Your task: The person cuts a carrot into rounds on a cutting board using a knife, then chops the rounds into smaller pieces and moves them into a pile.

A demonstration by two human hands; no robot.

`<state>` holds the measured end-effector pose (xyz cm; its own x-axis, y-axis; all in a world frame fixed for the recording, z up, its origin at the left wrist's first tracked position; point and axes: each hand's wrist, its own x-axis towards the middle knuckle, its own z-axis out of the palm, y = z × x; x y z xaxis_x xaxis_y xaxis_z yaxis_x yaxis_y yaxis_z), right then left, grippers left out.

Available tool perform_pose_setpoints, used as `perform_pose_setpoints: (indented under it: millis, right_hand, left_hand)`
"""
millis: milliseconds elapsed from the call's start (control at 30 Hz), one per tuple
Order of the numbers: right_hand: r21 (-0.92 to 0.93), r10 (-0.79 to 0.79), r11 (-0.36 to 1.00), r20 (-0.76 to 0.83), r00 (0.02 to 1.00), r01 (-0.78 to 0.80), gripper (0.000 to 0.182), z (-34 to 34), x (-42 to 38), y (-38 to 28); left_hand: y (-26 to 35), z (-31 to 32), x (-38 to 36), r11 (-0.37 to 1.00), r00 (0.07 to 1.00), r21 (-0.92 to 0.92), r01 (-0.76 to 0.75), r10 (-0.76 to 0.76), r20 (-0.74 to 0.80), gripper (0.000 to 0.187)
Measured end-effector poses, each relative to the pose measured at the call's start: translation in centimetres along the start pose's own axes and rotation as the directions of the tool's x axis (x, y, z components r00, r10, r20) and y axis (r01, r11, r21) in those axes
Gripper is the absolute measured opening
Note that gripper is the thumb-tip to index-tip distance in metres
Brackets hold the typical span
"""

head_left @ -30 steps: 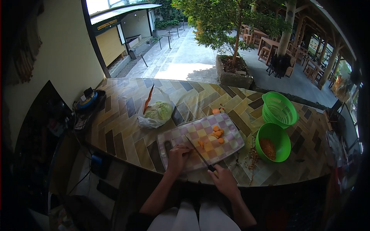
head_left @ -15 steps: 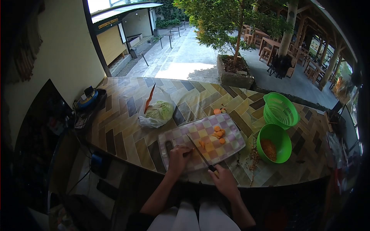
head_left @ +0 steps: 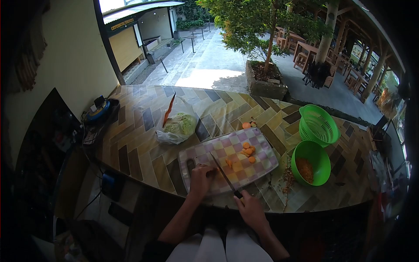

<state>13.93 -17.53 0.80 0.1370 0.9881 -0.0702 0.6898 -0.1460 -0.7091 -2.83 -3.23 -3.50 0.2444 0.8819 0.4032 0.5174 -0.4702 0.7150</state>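
Diagonally over the chopping board (head_left: 257,153), the knife (head_left: 223,173) is gripped by the right hand (head_left: 251,209), tip pointed forward-left, while anything beneath the narrowly curled left hand (head_left: 200,179) is obscured.

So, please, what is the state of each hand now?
Left hand: fingers curled over the board; its grip cannot be told.
Right hand: closed, holding the knife by its handle.

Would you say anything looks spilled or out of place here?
Yes: brownish scraps litter the table between the cutting board and nearer green bowl, outside any container; orange pieces lie beyond the board's far edge, apart from those on it.
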Motion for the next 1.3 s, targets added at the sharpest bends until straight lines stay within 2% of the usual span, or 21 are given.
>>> perform_pose_setpoints:
  millis: [100, 333, 433, 500, 600, 633, 800, 900, 1033, 1200, 1300]
  right_hand:
    - [-0.027, -0.018, 0.999, 0.005, 1.000, 0.019, 0.031, 0.2, 0.0, -0.1]
    - [-0.203, 0.075, 0.978, 0.080, 0.994, -0.057, 0.028, 0.9, -0.1, -1.2]
    - [-0.229, 0.081, 0.972, 0.094, 0.992, -0.058, 0.028, 1.0, 0.5, -1.4]
    - [-0.219, 0.084, 0.974, 0.098, 0.992, -0.061, 0.029, 0.6, 1.1, -1.9]
    - [-0.062, 0.010, 0.998, 0.100, 0.995, -0.004, 0.029, 0.6, 2.2, -0.2]
    - [-0.061, 0.007, 0.998, 0.108, 0.994, -0.001, 0.029, 0.5, 2.1, -0.2]
    - [-0.115, 0.042, 0.993, 0.135, 0.990, -0.027, 0.029, 0.6, 1.1, -0.5]
    - [-0.222, 0.069, 0.974, 0.113, 0.991, -0.043, 0.028, 0.8, 1.0, -1.7]
    - [-0.168, 0.038, 0.986, 0.086, 0.996, -0.023, 0.030, 1.7, 1.7, -1.9]
    - [0.035, -0.024, 0.999, 0.080, 0.997, 0.021, 0.031, 1.2, 2.3, -0.5]
    - [0.064, -0.020, 0.998, 0.094, 0.995, 0.014, 0.031, 1.0, 1.5, -0.6]
  left_hand:
    - [0.1, 0.0, 0.0, 1.000, 1.000, 0.002, 0.013, -0.013, -0.005, 0.013]
    - [0.4, 0.0, 0.2, 0.996, 0.996, 0.032, 0.088, -0.088, -0.001, 0.017]
    - [-0.7, 0.6, 0.3, 0.977, 0.978, -0.057, 0.205, -0.202, 0.053, 0.014]
    - [-0.8, 0.7, 0.2, 0.981, 0.981, -0.003, 0.193, -0.193, 0.035, 0.012]
    - [-0.1, 0.2, 0.4, 0.980, 0.981, 0.050, 0.191, -0.192, 0.028, 0.010]
    - [0.1, 0.0, 0.4, 0.978, 0.979, 0.062, 0.198, -0.200, 0.029, 0.009]
    - [0.2, -0.2, 0.3, 0.969, 0.983, 0.167, 0.180, -0.185, 0.015, 0.012]
    - [0.2, -0.2, 0.4, 0.960, 0.982, 0.217, 0.178, -0.189, 0.029, 0.015]
    - [0.9, -0.1, -0.3, 0.956, 0.993, 0.273, 0.106, -0.114, 0.012, 0.018]
    - [1.5, 0.0, -0.7, 0.983, 0.993, 0.142, 0.117, -0.113, -0.034, 0.016]
    - [1.0, 0.2, -0.9, 0.987, 0.994, 0.116, 0.109, -0.104, -0.044, 0.016]
